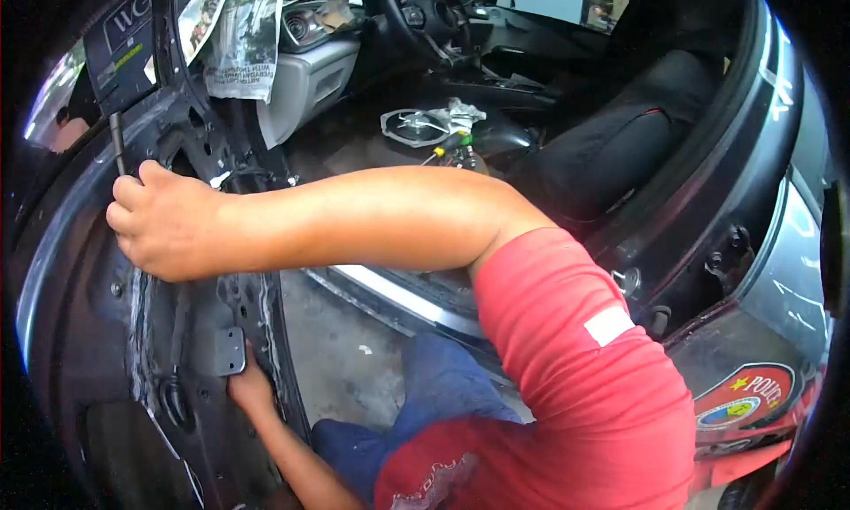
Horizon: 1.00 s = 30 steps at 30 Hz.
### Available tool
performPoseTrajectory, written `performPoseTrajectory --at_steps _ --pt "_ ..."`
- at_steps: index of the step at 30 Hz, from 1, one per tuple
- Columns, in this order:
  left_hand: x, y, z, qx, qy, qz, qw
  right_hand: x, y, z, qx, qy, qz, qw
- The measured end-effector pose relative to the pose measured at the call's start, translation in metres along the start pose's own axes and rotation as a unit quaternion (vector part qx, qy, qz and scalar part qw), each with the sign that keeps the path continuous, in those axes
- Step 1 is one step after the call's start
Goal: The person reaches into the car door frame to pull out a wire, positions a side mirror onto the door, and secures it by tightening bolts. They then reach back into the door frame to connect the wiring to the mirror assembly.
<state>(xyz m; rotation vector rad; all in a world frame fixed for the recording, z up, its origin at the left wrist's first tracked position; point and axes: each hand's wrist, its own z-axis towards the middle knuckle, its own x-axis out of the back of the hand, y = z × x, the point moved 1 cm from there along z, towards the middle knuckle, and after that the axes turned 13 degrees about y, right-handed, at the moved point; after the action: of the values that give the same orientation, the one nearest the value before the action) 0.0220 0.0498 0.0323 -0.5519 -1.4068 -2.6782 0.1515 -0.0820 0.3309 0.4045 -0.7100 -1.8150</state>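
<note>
My right hand (168, 220) is closed in a fist against the upper part of a dark, stripped car door (97, 306). A thin dark metal rod (118, 142) sticks up out of that fist; its lower end is hidden by the hand. Lower down, near the door's inner edge, my left hand (252, 388) grips a flat grey metal plate (230, 351) with small holes, its fingers mostly hidden behind the plate. Whitish sealant strips (140, 333) and several holes mark the bare door panel around both hands.
Newspaper (243, 45) hangs by the dashboard (319, 76). Inside the car, a speaker-like ring (412, 127) and a yellow-handled screwdriver (434, 155) lie near the seat (620, 138). The door sill (390, 289) runs behind my right arm. A police sticker (748, 395) marks the rear body panel.
</note>
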Motion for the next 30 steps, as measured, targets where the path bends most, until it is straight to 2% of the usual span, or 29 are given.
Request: performPoseTrajectory --at_steps 5,9,10,13,15,16,18,19,21,22,23,24,25,26,27,28,30 --pt "-0.002 -0.014 0.006 0.033 -0.029 0.014 0.999 -0.008 0.001 0.000 -0.007 0.007 -0.016 1.000" --pt "0.000 -0.012 0.004 0.060 -0.038 0.013 0.997 -0.020 0.003 -0.008 -0.006 0.059 0.011 0.998" --pt "-0.001 -0.013 0.004 0.027 -0.027 0.041 0.998 -0.021 0.003 -0.005 -0.014 0.079 0.023 0.997" --pt "-0.004 -0.028 0.005 0.032 -0.023 0.045 0.998 -0.020 0.002 -0.008 -0.029 0.050 0.023 0.998" --pt "-0.007 -0.042 0.011 0.063 -0.083 0.062 0.993 -0.020 0.002 -0.010 -0.060 0.037 0.050 0.996" --pt "-0.004 -0.039 0.009 0.065 -0.081 0.061 0.993 -0.022 0.002 -0.009 -0.058 0.037 0.052 0.996" --pt "-0.002 -0.026 0.004 -0.005 -0.022 -0.010 1.000 -0.023 0.005 -0.009 -0.084 0.032 0.077 0.993" --pt "-0.003 -0.022 0.003 -0.005 -0.021 -0.009 1.000 -0.021 0.006 -0.009 -0.085 0.033 0.078 0.993" --pt "0.000 -0.020 0.004 0.062 -0.053 0.076 0.994 -0.019 0.007 -0.009 -0.108 0.043 0.108 0.987" --pt "-0.008 -0.041 0.007 0.084 -0.096 0.113 0.985 -0.020 0.007 -0.009 -0.119 0.034 0.105 0.987" --pt "-0.002 -0.024 0.004 0.097 -0.085 0.070 0.989 -0.020 0.007 -0.008 -0.108 0.031 0.107 0.988" --pt "-0.008 -0.047 0.006 0.019 -0.095 0.122 0.988 -0.022 0.006 -0.006 -0.101 0.033 0.112 0.988" --pt "-0.001 -0.026 0.007 0.051 -0.134 0.204 0.969 -0.027 0.002 -0.003 -0.085 0.037 0.106 0.990" --pt "-0.003 -0.025 0.003 0.087 -0.089 0.124 0.984 -0.030 0.003 -0.002 -0.069 0.038 0.093 0.993" --pt "0.001 -0.014 0.002 0.071 -0.075 0.098 0.990 -0.026 0.006 0.001 -0.023 0.049 0.072 0.996" --pt "0.005 -0.002 0.002 0.083 -0.099 0.141 0.982 -0.023 0.008 0.003 0.028 0.045 0.030 0.998" --pt "0.005 -0.008 0.004 0.031 -0.111 0.143 0.983 -0.019 0.004 0.010 0.054 0.050 -0.001 0.997"
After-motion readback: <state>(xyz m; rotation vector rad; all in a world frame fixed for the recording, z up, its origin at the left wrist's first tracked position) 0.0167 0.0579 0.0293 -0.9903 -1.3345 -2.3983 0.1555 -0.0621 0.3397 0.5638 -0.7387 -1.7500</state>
